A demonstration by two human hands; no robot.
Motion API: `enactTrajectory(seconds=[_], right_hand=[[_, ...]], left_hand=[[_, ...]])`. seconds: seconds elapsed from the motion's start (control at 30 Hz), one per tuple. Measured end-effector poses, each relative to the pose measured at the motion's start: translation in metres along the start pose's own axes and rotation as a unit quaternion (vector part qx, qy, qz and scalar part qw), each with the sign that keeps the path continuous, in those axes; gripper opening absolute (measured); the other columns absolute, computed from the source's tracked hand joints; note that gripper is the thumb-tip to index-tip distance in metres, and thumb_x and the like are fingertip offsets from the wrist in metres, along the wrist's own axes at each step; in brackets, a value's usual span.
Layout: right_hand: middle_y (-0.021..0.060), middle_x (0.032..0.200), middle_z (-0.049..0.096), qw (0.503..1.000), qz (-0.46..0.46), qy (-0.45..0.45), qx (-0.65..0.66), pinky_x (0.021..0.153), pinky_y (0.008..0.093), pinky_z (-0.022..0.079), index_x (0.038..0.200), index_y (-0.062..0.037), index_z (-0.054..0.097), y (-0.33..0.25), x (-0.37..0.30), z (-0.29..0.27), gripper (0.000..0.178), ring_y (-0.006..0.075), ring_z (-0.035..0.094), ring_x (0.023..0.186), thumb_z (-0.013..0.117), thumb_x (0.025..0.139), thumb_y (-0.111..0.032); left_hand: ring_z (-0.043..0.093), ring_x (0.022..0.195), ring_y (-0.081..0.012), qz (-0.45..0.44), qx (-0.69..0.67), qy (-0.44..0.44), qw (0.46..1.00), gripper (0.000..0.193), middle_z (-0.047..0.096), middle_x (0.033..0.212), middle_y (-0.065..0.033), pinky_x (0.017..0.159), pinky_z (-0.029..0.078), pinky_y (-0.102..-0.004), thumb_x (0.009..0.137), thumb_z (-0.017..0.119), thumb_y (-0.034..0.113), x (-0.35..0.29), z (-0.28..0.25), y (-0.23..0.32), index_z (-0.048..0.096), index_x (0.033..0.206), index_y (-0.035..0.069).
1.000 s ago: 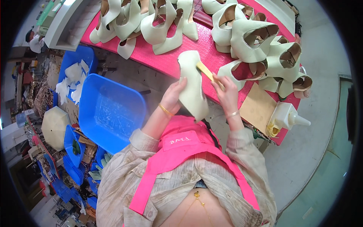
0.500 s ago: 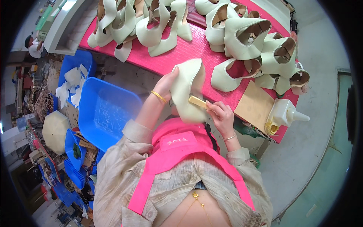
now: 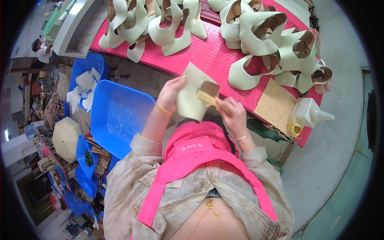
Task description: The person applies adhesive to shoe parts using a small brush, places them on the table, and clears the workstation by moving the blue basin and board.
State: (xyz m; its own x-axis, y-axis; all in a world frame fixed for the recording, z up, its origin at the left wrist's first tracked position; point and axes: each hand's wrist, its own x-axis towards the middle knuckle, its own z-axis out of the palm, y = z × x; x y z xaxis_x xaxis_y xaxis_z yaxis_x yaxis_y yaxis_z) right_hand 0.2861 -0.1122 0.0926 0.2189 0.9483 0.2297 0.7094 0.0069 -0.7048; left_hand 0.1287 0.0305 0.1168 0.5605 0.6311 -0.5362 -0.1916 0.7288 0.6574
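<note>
My left hand (image 3: 172, 90) grips the edge of a pale green shoe upper (image 3: 187, 94), thumb on its outer face. The upper is held up above my lap, and its brown lining shows at the opening. My right hand (image 3: 233, 116) is closed around a short, flat, yellowish stick-like tool (image 3: 206, 98). The tool's far end lies over the upper, beside the opening. Motion blurs it, so I cannot tell whether it touches the surface.
Several pale green shoe uppers (image 3: 262, 34) stand on the pink table (image 3: 200, 48) ahead. At its right corner are a brown board (image 3: 274, 100), a white squeeze bottle (image 3: 308, 112) and a small yellow-smeared cup (image 3: 295, 130). A blue bin (image 3: 116, 116) stands left, near another with white scraps (image 3: 85, 82).
The upper has been turned and tilted in my left hand, so its lined opening now faces up more. The tool has risen slightly along it with my right hand. The view has shifted a little.
</note>
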Motion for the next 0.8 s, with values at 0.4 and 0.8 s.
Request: enactTrajectory(seconds=[0.4,0.8], right_hand=[[0.0038,0.070,0.051,0.998,-0.050,-0.028,0.033,0.052,0.0290,0.034,0.091,-0.0151,0.060,0.004,-0.018,-0.016,0.024,0.0206,0.047,0.057,0.060,0.067,-0.014],[0.0110,0.076,0.054,0.956,0.170,0.240,-0.025,0.063,0.0295,0.042,0.091,-0.0034,0.057,0.045,-0.120,-0.103,0.025,0.0256,0.053,0.071,0.062,0.066,-0.005]], left_hand=[[0.059,0.074,-0.0165,0.001,-0.005,-0.012,1.000,0.025,0.058,0.088,-0.0094,0.067,0.048,-0.0277,0.084,0.045,0.019,0.001,0.012,0.007,0.051,0.099,0.000],[0.051,0.090,-0.0147,0.018,-0.094,-0.404,0.910,0.029,0.052,0.098,-0.0042,0.076,0.043,-0.0292,0.082,0.048,0.017,0.086,0.269,-0.009,0.045,0.107,0.003]])
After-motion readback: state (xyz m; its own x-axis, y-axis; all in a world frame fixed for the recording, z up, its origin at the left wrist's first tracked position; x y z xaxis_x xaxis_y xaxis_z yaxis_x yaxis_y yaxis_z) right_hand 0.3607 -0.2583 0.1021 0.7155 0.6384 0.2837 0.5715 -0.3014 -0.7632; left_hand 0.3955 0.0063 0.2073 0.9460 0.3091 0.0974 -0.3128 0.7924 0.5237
